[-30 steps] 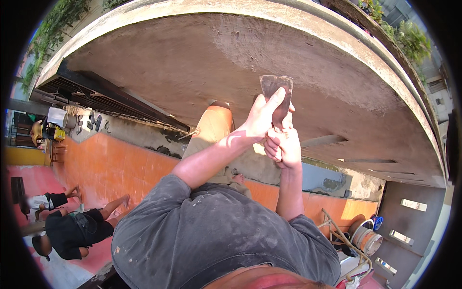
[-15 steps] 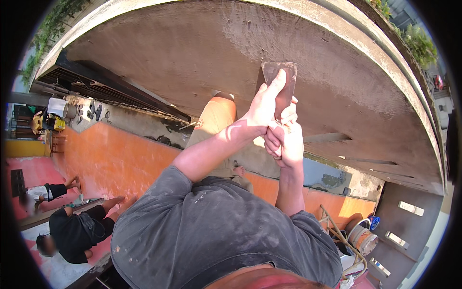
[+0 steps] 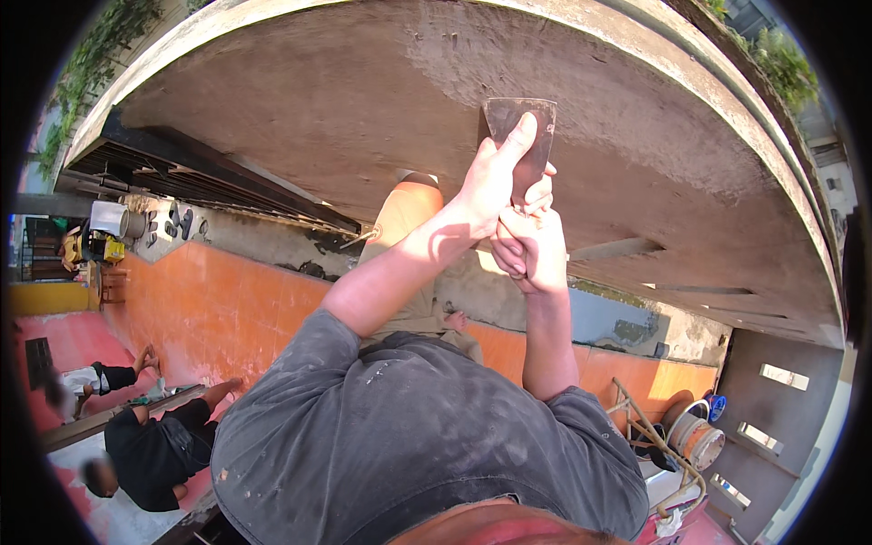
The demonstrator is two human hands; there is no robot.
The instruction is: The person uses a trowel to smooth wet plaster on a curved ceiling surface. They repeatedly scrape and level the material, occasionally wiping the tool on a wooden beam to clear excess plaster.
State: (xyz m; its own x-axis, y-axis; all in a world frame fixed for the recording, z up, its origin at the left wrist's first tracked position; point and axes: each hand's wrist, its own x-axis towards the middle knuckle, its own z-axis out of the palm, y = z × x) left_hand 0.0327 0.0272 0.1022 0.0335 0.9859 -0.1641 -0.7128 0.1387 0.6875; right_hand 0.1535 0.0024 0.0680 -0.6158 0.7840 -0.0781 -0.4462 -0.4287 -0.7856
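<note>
Facing a brown plastered wall [image 3: 318, 118], holds a flat dark scraper [image 3: 538, 147] upright, wide end uppermost; grips its middle with left hand [image 3: 489, 182], clenches right hand [image 3: 538, 243] around its lower end.

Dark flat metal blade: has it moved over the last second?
Yes: the blade is higher, closer to the pale curved rim of the brown plastered wall.

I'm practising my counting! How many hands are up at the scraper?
2: the left hand, thumb on the scraper, and the right hand, curled just below. No others show there.
</note>
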